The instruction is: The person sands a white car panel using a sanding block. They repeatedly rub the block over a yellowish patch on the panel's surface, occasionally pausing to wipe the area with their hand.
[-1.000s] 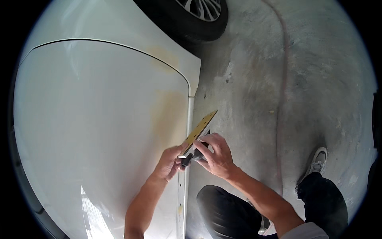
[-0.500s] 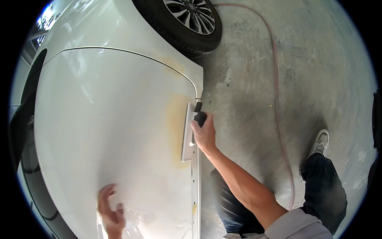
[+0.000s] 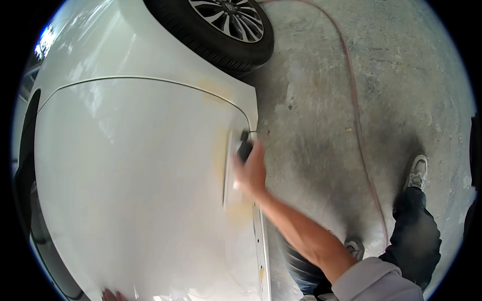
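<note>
My right hand (image 3: pixel 251 168) is closed around the black handle of a long, flat sanding block (image 3: pixel 228 175). The block lies lengthwise against the lower part of a white car door (image 3: pixel 125 170), over a yellowish filler patch (image 3: pixel 240 213) that shows at its edges. Motion smears the hand and block a little. At the bottom edge of the picture, only the fingers of my left hand (image 3: pixel 114 296) show; they are stretched out at the door's surface, and the rest is cut off.
A car wheel (image 3: pixel 228 25) stands beyond the door's far seam. Along the concrete floor (image 3: pixel 311 150) on the right runs a reddish hose (image 3: pixel 357 115). My shoe (image 3: pixel 417 170) is planted to the right of the hose. A second yellowish patch (image 3: pixel 213 89) lies by the seam.
My left hand has dropped toward the bottom edge, mostly out of view. The sanding block, still in my right hand, has shifted slightly left over the patch. The whole view has shifted a little.
</note>
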The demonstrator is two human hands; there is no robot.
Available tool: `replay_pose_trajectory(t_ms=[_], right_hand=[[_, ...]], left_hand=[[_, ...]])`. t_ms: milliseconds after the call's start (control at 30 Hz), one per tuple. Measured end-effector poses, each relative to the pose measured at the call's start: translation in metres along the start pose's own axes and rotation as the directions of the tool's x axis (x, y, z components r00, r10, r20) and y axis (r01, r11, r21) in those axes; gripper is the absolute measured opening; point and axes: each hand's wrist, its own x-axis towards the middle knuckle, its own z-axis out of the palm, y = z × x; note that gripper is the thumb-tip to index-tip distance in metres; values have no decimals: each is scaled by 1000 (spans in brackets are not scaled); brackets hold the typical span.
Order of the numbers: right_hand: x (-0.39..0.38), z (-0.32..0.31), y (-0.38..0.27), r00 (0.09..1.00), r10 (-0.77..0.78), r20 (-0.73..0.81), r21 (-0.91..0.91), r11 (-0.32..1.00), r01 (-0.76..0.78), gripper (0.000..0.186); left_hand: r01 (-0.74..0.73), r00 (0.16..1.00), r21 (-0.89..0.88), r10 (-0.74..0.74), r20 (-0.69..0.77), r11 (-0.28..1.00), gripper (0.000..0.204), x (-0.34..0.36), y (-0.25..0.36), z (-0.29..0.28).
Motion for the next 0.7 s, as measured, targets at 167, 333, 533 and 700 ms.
replay_pose_trajectory(t_ms=[167, 333, 533, 700], right_hand=[[21, -9, -3, 994, 53, 100, 25, 998, -55, 54], [-9, -12, -7, 991, 7, 132, -5, 1000, -7, 61], [74, -14, 3, 989, 138, 45, -201, 971, -127, 58], [3, -14, 8, 998, -51, 40, -101, 993, 55, 53]], left_hand=[[-13, 999, -20, 12, -34, 1000, 48, -1, -4, 5], [-23, 999, -4, 23, -33, 1000, 50, -4, -3, 0], [0, 1000, 17, 1, -31, 1000, 51, -9, -9, 2], [3, 999, 19, -2, -38, 1000, 50, -2, -3, 5]])
